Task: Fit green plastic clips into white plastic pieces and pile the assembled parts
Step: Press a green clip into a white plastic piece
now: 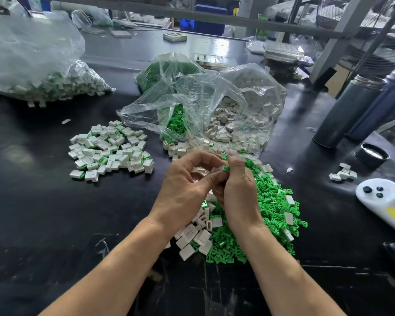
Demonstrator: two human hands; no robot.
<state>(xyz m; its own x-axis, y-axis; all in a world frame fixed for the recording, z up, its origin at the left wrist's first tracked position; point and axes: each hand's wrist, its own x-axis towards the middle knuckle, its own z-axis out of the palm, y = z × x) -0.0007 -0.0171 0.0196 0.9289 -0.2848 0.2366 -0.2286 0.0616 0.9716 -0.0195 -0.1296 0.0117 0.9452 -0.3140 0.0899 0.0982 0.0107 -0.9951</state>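
The person's left hand [183,188] and right hand [237,190] meet above the black table [55,224], fingers curled; the right hand pinches a green clip [226,168] against a white piece [219,168] pinched by the left hand. Under the hands lie loose green clips [271,213] and white pieces [198,236]. The pile of finished parts [111,149] sits well to the left, near a clear bag [214,106].

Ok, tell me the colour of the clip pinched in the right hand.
Green: the clip at the right hand's fingertips, clearest in the head view.
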